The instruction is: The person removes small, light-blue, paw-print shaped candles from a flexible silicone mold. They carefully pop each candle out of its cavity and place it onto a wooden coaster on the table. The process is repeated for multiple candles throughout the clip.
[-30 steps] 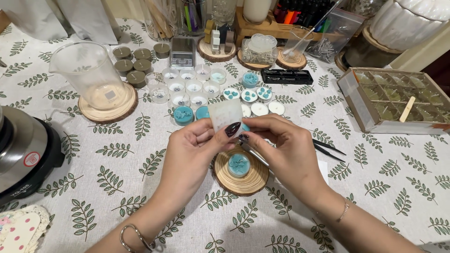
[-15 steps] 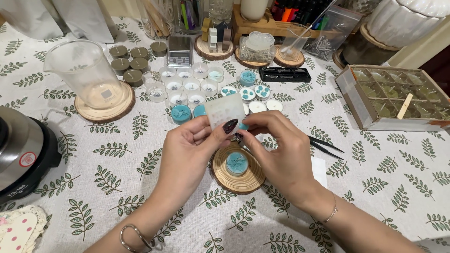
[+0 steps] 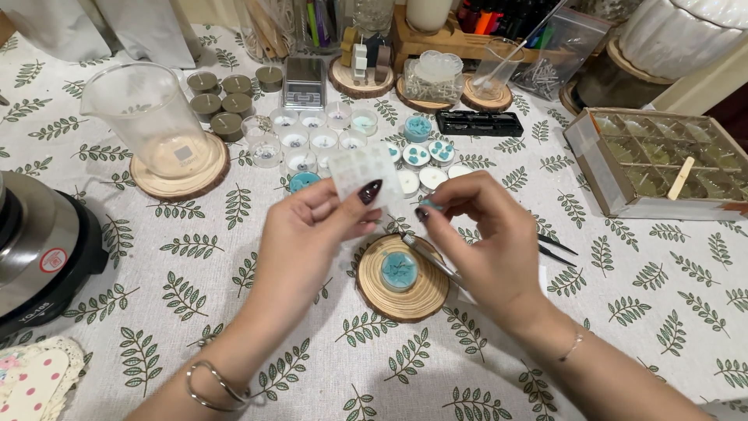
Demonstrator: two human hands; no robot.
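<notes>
- Leaf-printed cloth covers the table (image 3: 623, 312), crowded along the far edge with jars, pens and bags, so the near middle serves as the working spot
- At the left edge sits a round metal melting pot (image 3: 35, 249); behind it a clear measuring beaker (image 3: 148, 117) stands on a wooden coaster, probably to spare the cloth
- On the right, a clear divided box (image 3: 662, 164) lies with a wooden stick across its compartments
- Rows of small candle cups (image 3: 327, 132), some white, some teal, are lined up at the centre, within easy reach
- Left hand (image 3: 312, 234) pinches a small translucent mould (image 3: 362, 168) between thumb and fingers, tilted up toward the face, seemingly to give the other hand access
- Right hand (image 3: 487, 242) has thumb and forefinger pressed together on a tiny teal piece (image 3: 431, 206) just beside the mould, while tweezers (image 3: 432, 261) are tucked under its remaining fingers
- Directly below both hands, a teal candle (image 3: 399, 270) rests on a wood slice (image 3: 403, 300)
</notes>
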